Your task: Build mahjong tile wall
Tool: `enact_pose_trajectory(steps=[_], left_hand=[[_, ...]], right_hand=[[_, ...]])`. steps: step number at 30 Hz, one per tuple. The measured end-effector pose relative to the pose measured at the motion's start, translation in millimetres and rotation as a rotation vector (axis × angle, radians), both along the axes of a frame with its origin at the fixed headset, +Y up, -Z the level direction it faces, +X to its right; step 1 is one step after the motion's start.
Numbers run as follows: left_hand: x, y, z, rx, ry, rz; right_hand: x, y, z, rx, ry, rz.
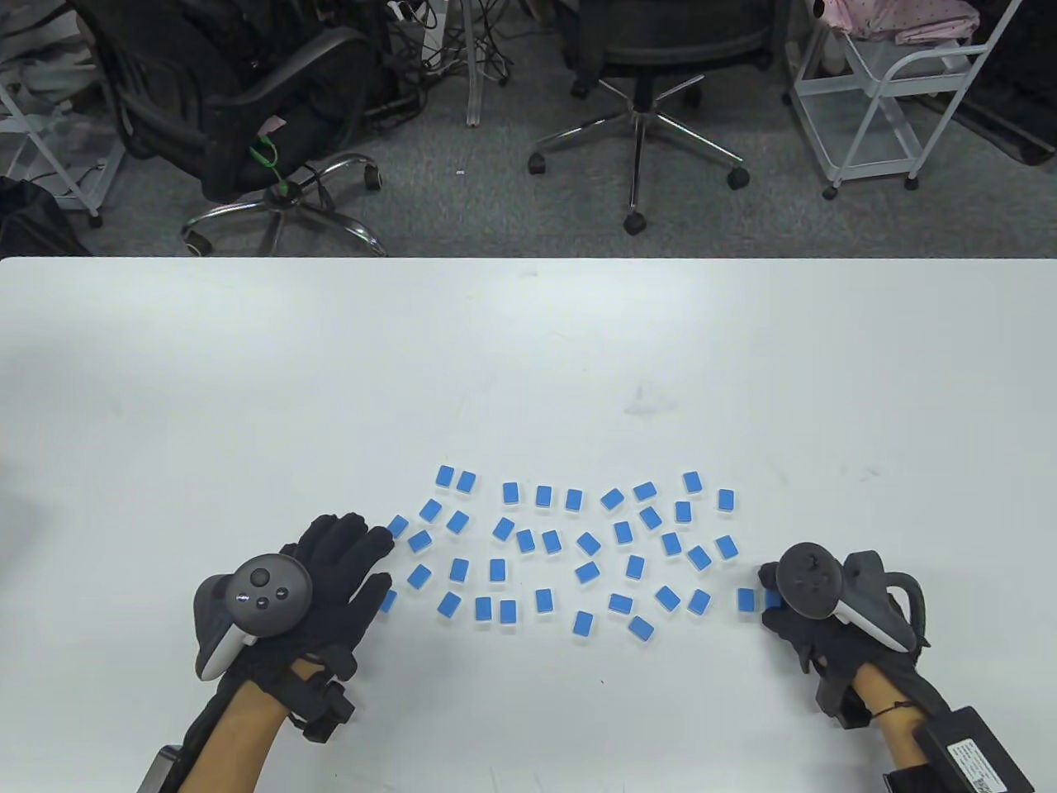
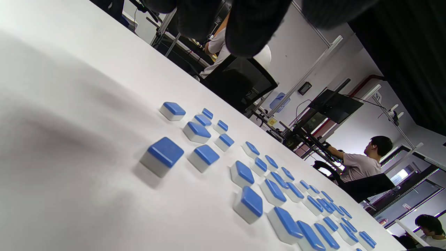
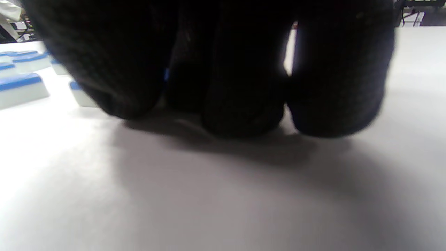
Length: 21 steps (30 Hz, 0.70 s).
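Small rectangular mahjong tiles with blue backs and white bodies (image 1: 587, 543) lie scattered face down in a loose band along the near half of the white tabletop (image 1: 528, 363), none stacked and most apart from one another. The band runs from just ahead of the left hand to the right hand, closer to the tabletop's near edge than to its far edge.

The left hand (image 1: 334, 570), in a black sensor glove with a grey tracker (image 1: 248, 607) strapped to its back, lies flat near the tabletop's near edge with its fingers (image 1: 363, 541) straight and slightly spread, pointing toward the far right. Its fingertips reach the leftmost tiles of the band; 1 blue-backed tile (image 1: 388, 601) shows partly from under the thumb side of the hand. The left wrist view shows the gloved fingers (image 2: 251, 31) hanging above the tabletop, with the tiles spreading away beyond them.

The right hand (image 1: 797, 632), gloved alike and carrying its own grey tracker (image 1: 813, 582), sits at the right end of the band, fingers bent down toward the tabletop. A blue-backed tile (image 1: 772, 600) lies at its fingertips, just beside another tile (image 1: 747, 600). In the right wrist view the dark fingertips (image 3: 240, 104) are bunched together and rest on the tabletop, with only a sliver of blue between them; whether they actually pinch that tile cannot be told.
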State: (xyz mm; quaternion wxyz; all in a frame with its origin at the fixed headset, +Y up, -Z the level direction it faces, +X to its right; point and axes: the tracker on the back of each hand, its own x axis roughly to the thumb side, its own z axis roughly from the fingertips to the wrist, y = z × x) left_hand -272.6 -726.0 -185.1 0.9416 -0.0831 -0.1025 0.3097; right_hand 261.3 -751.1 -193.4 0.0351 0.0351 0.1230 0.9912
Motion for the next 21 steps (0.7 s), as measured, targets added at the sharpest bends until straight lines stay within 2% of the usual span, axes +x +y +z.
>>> enact_pose_trajectory(steps=[21], left_hand=[[-0.3,-1.3,0.0,-0.017,-0.008,0.01]], right_hand=[[-4.3,-2.3,-0.2,-0.017,0.023,-0.017]])
